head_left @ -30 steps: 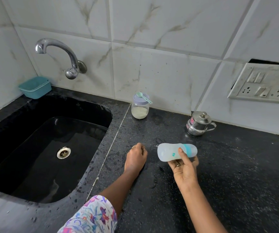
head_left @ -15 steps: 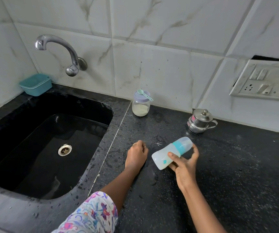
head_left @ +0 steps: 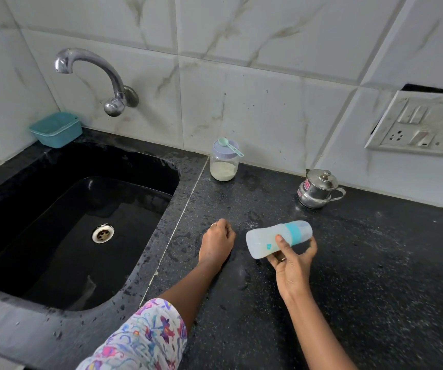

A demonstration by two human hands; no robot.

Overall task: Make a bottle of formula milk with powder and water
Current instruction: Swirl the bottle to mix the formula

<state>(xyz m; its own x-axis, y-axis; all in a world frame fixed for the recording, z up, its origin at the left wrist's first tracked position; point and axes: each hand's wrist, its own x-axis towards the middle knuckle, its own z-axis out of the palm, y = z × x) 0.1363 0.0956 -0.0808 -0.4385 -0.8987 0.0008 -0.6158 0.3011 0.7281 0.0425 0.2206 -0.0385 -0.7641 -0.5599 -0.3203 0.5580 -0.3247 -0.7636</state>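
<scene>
Left of frame, the black moulded sink lies open beside the wet, speckled black stone bench. My left hand rests on the bench, fingers clenched on nothing. At upper centre, the glass powder jar with lilac lid carries a loose teal plastic scoop, which a careless reach could dislodge. At centre right, my right hand grasps the translucent feeding bottle with teal collar, tilted almost flat above the bench. I judge that wet fingers could let it slip. The lidded steel pot stands behind it, well apart.
</scene>
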